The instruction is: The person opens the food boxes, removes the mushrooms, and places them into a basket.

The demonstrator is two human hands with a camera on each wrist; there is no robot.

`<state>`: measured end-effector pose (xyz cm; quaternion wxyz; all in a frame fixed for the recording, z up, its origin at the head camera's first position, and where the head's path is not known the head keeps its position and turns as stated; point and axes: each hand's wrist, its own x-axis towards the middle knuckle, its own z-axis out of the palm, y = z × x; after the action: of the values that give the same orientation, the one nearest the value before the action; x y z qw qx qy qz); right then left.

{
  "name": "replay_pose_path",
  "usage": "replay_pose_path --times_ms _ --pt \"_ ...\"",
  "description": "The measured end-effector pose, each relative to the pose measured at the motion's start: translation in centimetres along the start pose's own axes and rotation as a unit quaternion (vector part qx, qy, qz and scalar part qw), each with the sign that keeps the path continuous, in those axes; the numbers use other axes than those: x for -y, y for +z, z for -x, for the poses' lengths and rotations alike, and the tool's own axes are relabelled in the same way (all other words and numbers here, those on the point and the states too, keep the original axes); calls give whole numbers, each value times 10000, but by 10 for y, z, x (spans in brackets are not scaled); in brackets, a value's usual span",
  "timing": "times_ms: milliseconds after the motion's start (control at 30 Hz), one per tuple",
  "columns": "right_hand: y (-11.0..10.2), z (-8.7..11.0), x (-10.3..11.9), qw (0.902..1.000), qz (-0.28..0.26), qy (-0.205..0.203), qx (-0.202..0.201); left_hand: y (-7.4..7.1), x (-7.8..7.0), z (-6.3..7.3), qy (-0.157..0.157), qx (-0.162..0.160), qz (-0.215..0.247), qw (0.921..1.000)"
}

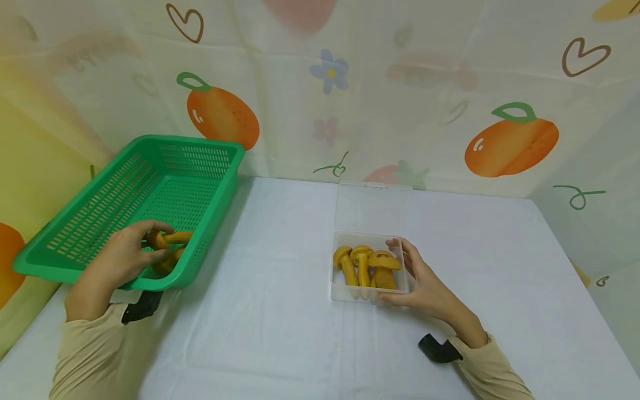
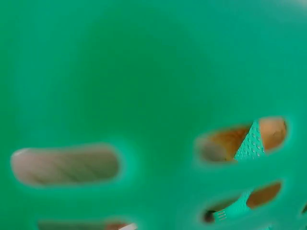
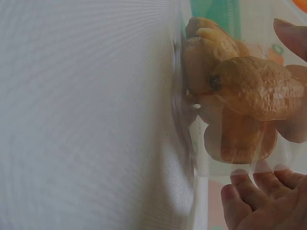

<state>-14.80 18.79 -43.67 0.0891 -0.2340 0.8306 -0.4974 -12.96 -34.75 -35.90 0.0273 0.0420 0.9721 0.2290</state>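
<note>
My left hand (image 1: 125,253) reaches into the green basket (image 1: 227,189) and pinches a yellow-brown mushroom (image 1: 177,238) by its cap, between thumb and fingers. Under it lie more mushrooms (image 1: 164,266), partly hidden by the hand. The basket wall (image 2: 144,72) fills the left wrist view, with bits of brown behind its slots. At the right side of a clear plastic box (image 1: 345,293), my right hand (image 1: 425,283) grips the wall, thumb in front and fingers behind. Three mushrooms (image 1: 384,261) lie side by side inside. Through the box wall, the right wrist view shows mushrooms (image 3: 259,88) close up.
The box's clear lid (image 1: 374,205) lies folded back behind it. A white cloth (image 1: 260,311) covers the table. Behind stands a printed curtain (image 1: 400,83) with oranges and hearts, close to the basket's back edge.
</note>
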Motion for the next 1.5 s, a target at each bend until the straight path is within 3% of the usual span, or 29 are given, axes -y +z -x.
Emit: replay_pose_path --times_ms 267,400,900,1133,1500 --pt "-1 0 1 10000 -57 36 15 -1 -1 1 -137 53 88 9999" --pt "-1 0 0 10000 -41 38 25 -1 -3 3 -111 -65 79 9999" --pt "0 0 0 9999 7 100 46 3 -30 9 626 -945 300 9931" --pt "0 0 0 10000 54 69 18 3 -47 11 744 -1000 393 9914" --pt "0 0 0 10000 73 7 5 19 -72 5 1499 -1389 310 9784"
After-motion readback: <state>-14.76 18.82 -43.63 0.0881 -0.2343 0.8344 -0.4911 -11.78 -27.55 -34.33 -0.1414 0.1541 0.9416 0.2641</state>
